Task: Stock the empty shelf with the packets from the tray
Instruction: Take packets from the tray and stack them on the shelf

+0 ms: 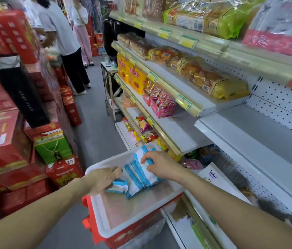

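Left hand (pixel 104 178) is laid flat against the packets (pixel 136 182) at the tray's (pixel 96 212) far edge; right hand (pixel 157 163) is curled over them. An even squeeze is advised before lifting.

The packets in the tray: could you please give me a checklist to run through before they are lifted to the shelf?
1. Right hand has a hold on the packets: ok, its fingers curl over the top of the bunch.
2. Left hand steadies the bunch: ok, it lies open against the left side.
3. Whole bunch gathered: not ok, a few low packets lie flat outside the right hand's hold.
4. Empty shelf has room: ok, its surface is bare.
5. Tray sits firm on the red crate: cannot tell.
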Demonstrator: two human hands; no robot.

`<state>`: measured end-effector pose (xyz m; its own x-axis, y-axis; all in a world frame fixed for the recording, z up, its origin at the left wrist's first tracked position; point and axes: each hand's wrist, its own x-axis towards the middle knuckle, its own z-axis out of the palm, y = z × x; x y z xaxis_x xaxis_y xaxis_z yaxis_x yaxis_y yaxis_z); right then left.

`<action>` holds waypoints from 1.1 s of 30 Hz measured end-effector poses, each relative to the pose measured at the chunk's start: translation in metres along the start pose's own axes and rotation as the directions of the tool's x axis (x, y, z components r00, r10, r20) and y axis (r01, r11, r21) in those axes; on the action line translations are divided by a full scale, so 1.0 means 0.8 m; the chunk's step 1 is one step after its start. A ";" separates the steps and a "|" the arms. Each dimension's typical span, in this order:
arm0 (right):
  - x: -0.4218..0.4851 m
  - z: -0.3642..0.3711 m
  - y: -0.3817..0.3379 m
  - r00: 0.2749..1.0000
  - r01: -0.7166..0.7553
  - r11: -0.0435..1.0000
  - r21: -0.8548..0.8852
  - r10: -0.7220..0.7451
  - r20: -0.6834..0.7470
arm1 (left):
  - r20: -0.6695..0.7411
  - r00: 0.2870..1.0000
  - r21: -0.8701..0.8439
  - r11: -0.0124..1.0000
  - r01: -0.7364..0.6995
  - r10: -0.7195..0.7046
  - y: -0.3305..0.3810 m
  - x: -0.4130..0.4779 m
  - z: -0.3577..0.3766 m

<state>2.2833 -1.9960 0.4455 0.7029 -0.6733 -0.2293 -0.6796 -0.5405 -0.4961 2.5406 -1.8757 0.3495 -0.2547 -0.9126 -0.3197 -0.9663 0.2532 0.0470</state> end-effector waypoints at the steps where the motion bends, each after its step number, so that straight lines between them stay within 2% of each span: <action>1: 0.001 0.002 -0.003 1.000 0.003 1.000 0.000 -0.003 0.009 | -0.035 0.999 -0.046 0.999 -0.013 0.012 -0.001 -0.006 -0.005; 7: 0.007 0.006 -0.018 0.999 0.046 0.999 -0.003 -0.046 0.018 | -0.230 0.966 0.078 0.992 -0.100 0.115 0.009 -0.028 -0.051; 14: -0.012 -0.005 -0.023 0.990 0.141 0.990 -0.029 -0.142 -0.024 | -0.321 0.947 0.087 0.995 0.039 -0.009 0.033 -0.055 -0.105; 20: -0.058 -0.036 -0.012 0.966 0.247 0.960 -0.131 -0.255 -0.044 | -0.357 0.934 0.085 0.994 0.072 -0.037 0.077 -0.065 -0.146; 29: -0.177 -0.144 0.071 0.956 0.201 0.937 -0.286 -0.251 -0.152 | -0.478 0.875 0.035 0.997 -0.072 0.080 0.206 -0.004 -0.245; 33: -0.247 -0.209 0.129 0.958 0.133 0.930 -0.343 -0.209 -0.195 | -0.481 0.860 0.056 0.985 -0.162 0.169 0.269 0.046 -0.292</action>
<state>2.0392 -2.0033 0.5792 0.7743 -0.6310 0.0473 -0.6108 -0.7648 -0.2050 2.3147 -1.9299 0.5685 -0.4004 -0.8967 0.1886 -0.9086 0.4152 0.0455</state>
